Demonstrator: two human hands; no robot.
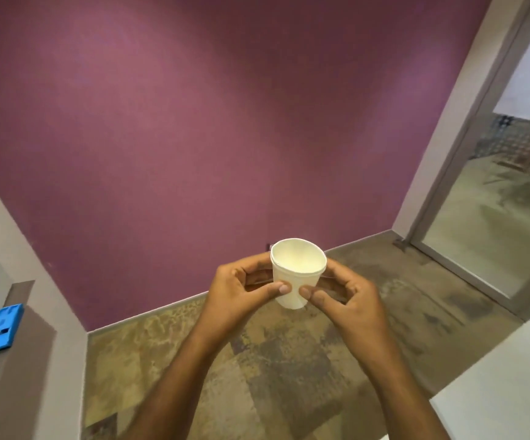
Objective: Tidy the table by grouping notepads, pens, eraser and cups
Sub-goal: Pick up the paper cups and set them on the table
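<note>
A white paper cup (296, 274) is held upright in mid-air in front of me, its open mouth facing up and looking empty. My left hand (241, 290) grips its left side, thumb on the front wall. My right hand (343, 296) grips its right side in the same way, thumb touching the front. Both forearms reach in from the bottom of the view. No notepads, pens or eraser are in view.
A white table corner (495, 395) shows at the bottom right. A purple wall (194, 122) stands ahead over a patterned brown floor (273, 360). A glass door (495, 217) is on the right. A blue object (2, 328) is mounted on the grey surface at left.
</note>
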